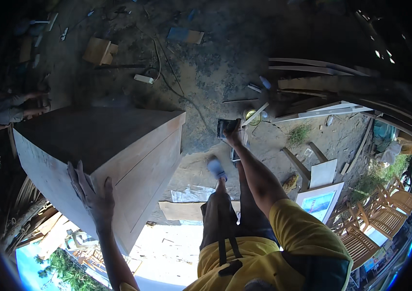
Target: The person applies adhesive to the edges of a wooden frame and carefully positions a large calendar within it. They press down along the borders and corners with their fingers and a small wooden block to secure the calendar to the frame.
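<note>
So your left hand (95, 200) is spread out, fingers apart, palm against the near corner of that big wooden cabinet (140, 167), thumb over on the paler drawn-line side. The cabinet takes up the left of your view, with its dark face turned upward. Your right arm's stretched out ahead and your right hand (233, 136) is down at a dark rectangular container (223, 127) on the dirt floor (206, 92). The fingers are in deep shade there, so I honestly can't tell if you're pinching the container or something in it. Just right of that hand you've got an open round tin (253, 116) with a pale stick (258, 112) slanting across it. Your blue-grey sandal (215, 168) is close by, and wooden chairs (383, 218) sit well off to the right.
</note>
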Available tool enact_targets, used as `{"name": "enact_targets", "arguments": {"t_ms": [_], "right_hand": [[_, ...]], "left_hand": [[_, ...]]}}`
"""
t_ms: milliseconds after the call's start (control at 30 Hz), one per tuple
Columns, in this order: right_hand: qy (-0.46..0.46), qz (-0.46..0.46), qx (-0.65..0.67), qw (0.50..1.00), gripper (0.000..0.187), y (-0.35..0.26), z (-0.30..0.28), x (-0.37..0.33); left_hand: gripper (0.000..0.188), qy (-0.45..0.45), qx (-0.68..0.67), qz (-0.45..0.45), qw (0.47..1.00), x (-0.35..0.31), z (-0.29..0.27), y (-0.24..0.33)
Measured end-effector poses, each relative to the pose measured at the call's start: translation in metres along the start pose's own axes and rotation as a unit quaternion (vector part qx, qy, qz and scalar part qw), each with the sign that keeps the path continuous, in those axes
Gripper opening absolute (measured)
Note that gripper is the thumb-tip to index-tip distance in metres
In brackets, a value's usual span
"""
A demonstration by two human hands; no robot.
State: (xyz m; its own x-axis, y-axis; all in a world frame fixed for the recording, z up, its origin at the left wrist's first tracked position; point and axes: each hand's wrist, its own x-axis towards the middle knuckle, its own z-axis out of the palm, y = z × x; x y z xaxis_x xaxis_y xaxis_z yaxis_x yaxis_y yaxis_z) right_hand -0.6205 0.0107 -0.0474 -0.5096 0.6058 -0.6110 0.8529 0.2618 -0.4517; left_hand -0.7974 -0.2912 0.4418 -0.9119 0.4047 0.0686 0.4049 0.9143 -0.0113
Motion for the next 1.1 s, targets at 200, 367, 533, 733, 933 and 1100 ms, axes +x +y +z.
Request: {"name": "enact_targets", "arguments": {"t_ms": [200, 367, 533, 733, 933, 1100], "right_hand": [[0.090, 0.004, 0.035, 0.995, 0.087, 0.035, 0.084, 0.128], [0.101, 0.069, 0.035, 0.992, 0.077, 0.034, 0.166, 0.186], [0.133, 0.114, -0.048, 0.983, 0.073, 0.083, 0.225, 0.217], [0.159, 0.013, -0.093, 0.983, 0.089, 0.157, 0.178, 0.248], [0.088, -0.012, -0.032, 0.996, 0.076, 0.047, 0.107, 0.218], [0.282, -0.241, -0.384, 0.846, 0.047, 0.138, 0.043, 0.343]], "left_hand": [[0.083, -0.031, 0.063, -0.012, 0.997, 0.000, 0.014, -0.002], [0.081, -0.054, 0.030, -0.084, 0.995, 0.001, 0.005, 0.009], [0.080, -0.054, 0.045, -0.135, 0.988, -0.011, 0.005, 0.006], [0.086, -0.071, 0.119, -0.184, 0.973, -0.032, 0.028, -0.020], [0.080, -0.007, 0.119, -0.147, 0.982, -0.011, 0.020, -0.003], [0.075, 0.018, 0.072, -0.144, 0.987, -0.012, 0.040, -0.005]]}}
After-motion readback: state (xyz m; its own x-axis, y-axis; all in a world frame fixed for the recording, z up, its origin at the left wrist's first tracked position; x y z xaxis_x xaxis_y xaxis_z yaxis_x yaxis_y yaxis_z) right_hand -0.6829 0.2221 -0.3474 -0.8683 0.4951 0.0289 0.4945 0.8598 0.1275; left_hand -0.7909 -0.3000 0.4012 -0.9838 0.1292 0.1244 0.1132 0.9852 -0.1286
